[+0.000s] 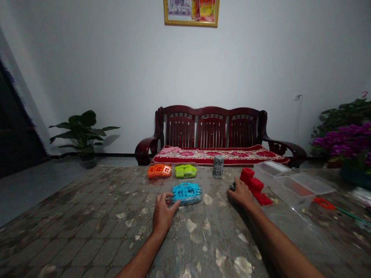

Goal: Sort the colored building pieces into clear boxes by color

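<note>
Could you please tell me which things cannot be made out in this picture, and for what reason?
- Head view: the dark gray, knobbly object is mostly covered by the right hand; its full shape and the grip are unclear.
- Head view: the left hand hides the near left corner of the clear plastic box of blue pieces.
- Head view: the gold-framed wall picture is cut off by the top edge.

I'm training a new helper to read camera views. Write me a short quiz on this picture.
1. True or false: the right hand touches the orange pieces.
2. What lies in the tub at the left hand: A green, B blue or C orange pieces?
3. Fill in: between the upright grey stack and the clear boxes sit ___ pieces.

Key: 1. False. 2. B, blue pieces. 3. Red pieces.
</note>
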### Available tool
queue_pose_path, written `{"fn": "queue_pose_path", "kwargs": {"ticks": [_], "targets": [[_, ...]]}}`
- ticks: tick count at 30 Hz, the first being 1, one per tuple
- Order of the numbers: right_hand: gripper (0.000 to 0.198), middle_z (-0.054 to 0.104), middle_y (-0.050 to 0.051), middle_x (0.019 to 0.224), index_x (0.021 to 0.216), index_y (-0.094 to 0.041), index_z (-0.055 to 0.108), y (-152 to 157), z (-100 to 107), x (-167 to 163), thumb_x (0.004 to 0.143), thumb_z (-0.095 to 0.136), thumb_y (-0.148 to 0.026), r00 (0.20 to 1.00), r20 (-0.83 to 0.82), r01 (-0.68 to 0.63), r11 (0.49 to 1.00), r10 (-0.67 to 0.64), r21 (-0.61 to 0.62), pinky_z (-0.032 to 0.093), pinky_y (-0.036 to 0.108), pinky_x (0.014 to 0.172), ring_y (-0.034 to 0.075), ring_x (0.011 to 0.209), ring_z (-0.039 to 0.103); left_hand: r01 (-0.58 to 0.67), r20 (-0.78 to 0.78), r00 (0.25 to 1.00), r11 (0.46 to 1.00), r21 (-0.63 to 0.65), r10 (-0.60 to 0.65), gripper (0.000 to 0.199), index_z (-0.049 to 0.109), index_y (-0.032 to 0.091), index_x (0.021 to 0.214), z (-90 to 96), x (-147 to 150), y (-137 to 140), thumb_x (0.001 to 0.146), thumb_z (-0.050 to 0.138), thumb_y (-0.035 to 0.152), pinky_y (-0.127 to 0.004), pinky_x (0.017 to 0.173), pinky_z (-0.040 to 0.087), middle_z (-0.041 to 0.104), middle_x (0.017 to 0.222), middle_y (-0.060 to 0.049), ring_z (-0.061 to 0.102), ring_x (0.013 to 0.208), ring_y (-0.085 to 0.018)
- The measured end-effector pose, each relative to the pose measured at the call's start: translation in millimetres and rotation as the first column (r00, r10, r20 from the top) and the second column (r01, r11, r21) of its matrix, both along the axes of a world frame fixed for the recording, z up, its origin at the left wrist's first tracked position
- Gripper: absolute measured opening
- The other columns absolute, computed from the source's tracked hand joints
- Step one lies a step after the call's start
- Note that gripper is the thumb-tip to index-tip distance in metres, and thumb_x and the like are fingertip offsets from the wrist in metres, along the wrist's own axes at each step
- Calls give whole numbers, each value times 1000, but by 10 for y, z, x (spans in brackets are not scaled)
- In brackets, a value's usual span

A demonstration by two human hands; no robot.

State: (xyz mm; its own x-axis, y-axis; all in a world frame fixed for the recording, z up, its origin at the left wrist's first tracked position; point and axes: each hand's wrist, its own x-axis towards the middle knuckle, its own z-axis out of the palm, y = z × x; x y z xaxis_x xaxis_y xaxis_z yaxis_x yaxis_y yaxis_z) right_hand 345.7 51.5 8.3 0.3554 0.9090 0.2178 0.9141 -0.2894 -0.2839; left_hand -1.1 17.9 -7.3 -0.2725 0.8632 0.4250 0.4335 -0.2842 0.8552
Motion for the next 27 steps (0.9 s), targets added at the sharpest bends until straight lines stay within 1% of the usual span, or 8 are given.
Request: {"fn": "queue_pose_path", "kwargs": {"ticks": [3, 6, 9, 11, 15, 19, 24, 27], "targets": [[67, 57, 21, 139, 148, -12, 44, 44, -21, 65, 86, 56, -33, 997, 55, -51, 997, 54, -54, 40, 43, 101, 35, 128, 52, 2, 1, 1000, 1000, -10, -2, 40, 67, 20, 90, -12, 0, 9, 67, 71, 52, -47, 78, 60, 58, 96, -5, 68, 77, -25], [59, 61, 19, 134, 144, -14, 50, 70, -55, 105, 87, 54, -29, 992, 100, -74, 995, 81, -69, 40, 40, 100, 33, 125, 54, 2, -2, 1000, 1000, -16, -2, 40, 67, 19, 90, -13, 1, 16, 67, 71, 51, -46, 78, 60, 58, 95, -5, 68, 78, -25], [58, 62, 21, 132, 143, -11, 51, 57, -71, 72, 88, 54, -28, 984, 138, -108, 992, 116, -70, 40, 40, 100, 33, 124, 54, -2, 3, 1000, 1000, -21, 2, 40, 67, 19, 90, 0, 4, 13, 66, 72, 51, -46, 78, 60, 58, 95, -5, 69, 78, -25], [58, 63, 22, 130, 143, -8, 50, 14, -75, 0, 88, 53, -28, 975, 141, -163, 985, 171, -63, 40, 40, 101, 33, 122, 55, 1, 9, 1000, 1000, -26, -1, 40, 67, 19, 90, 7, 4, 10, 67, 72, 51, -46, 78, 60, 59, 96, -5, 69, 79, -25], [59, 63, 18, 130, 144, -9, 49, -160, -99, -237, 88, 54, -27, 944, 76, -318, 947, 320, -42, 38, 37, 103, 31, 121, 54, 16, 10, 1000, 999, -28, -15, 39, 67, 19, 92, -1, -2, 14, 68, 71, 49, -46, 79, 60, 59, 98, -6, 68, 80, -25], [61, 63, 16, 128, 144, -12, 49, -400, -137, -519, 85, 56, -26, 896, 0, -443, 896, 443, 17, 38, 36, 105, 29, 119, 53, 23, 22, 1000, 999, -43, -22, 40, 66, 19, 92, -21, -5, 28, 66, 71, 49, -47, 79, 60, 59, 98, -6, 68, 80, -26], [64, 59, 16, 134, 146, -14, 48, -656, -105, -812, 83, 56, -23, 836, -114, -534, 844, 536, 51, 36, 36, 107, 28, 123, 50, 22, 32, 999, 999, -40, -21, 42, 66, 19, 92, -38, -11, 43, 65, 71, 50, -47, 79, 59, 59, 98, -7, 67, 79, -26], [72, 57, 15, 137, 149, -15, 44, -737, -69, -878, 79, 60, -24, 805, -185, -567, 823, 563, 38, 34, 38, 111, 28, 126, 49, 26, 20, 999, 999, -36, -25, 42, 66, 19, 92, -51, -25, 58, 65, 71, 51, -47, 79, 59, 58, 98, -7, 67, 80, -26]]}}
